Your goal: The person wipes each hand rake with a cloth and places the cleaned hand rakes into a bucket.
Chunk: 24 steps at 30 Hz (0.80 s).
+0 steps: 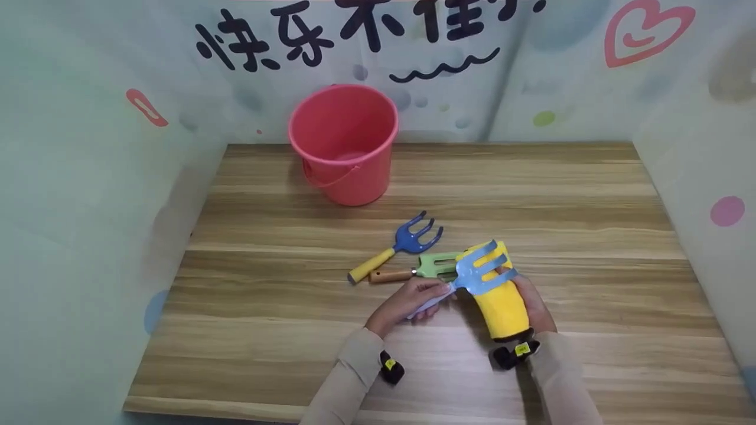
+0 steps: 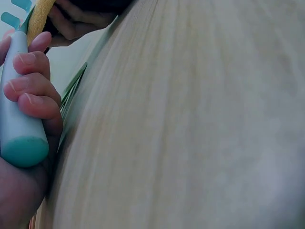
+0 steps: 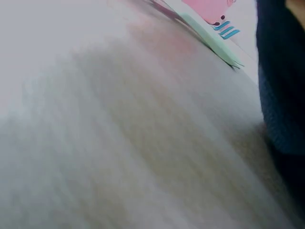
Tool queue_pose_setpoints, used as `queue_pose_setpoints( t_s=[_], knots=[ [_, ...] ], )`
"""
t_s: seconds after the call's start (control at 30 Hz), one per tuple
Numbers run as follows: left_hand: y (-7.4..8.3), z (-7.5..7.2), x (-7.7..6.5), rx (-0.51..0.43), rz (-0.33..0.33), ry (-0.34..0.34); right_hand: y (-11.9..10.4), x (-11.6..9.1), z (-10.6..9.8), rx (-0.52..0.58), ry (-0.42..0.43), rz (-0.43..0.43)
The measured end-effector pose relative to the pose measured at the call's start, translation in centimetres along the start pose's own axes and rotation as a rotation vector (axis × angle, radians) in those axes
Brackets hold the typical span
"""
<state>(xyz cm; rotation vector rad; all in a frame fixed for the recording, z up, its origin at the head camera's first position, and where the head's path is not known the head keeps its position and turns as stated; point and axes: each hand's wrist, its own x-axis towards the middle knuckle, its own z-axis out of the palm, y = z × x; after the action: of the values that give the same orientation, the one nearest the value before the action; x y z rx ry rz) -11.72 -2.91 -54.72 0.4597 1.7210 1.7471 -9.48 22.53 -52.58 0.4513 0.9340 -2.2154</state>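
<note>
Light-blue fork, in front of the red bucket and to its right: the left hand is clamped round its handle, the tines overlapping a yellow cloth item gripped by the right hand. The curved tines could snag the cloth if dragged sideways; lowering both carelessly could knock the partly hidden green fork, also before the bucket.

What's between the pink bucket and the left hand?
The head view shows a yellow-handled blue fork lying there and, nearer the left hand, a wooden-handled green tool.
</note>
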Motion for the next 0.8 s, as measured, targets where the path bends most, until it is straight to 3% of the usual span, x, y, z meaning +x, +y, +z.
queue_pose_setpoints(
  t_s=[0.1,0.33,0.43,0.67,0.8],
  knots=[
    [0.0,0.0,0.0,0.003,0.006,-0.003,0.3,-0.5,0.3,0.065,0.049,-0.033],
    [-0.1,-0.1,0.0,0.016,-0.014,-0.005,-0.3,-0.9,1.4,0.289,-0.019,-0.018],
    [0.0,-0.2,0.0,0.017,-0.033,0.002,-0.6,-1.0,1.9,0.279,0.003,-0.05],
    [0.3,-0.4,0.0,-0.002,-0.064,-0.005,-0.6,-1.4,2.5,0.066,0.128,-0.246],
    [0.3,-0.5,0.0,-0.015,-0.045,-0.024,-0.4,-1.4,2.4,0.055,0.073,-0.362]
  ],
)
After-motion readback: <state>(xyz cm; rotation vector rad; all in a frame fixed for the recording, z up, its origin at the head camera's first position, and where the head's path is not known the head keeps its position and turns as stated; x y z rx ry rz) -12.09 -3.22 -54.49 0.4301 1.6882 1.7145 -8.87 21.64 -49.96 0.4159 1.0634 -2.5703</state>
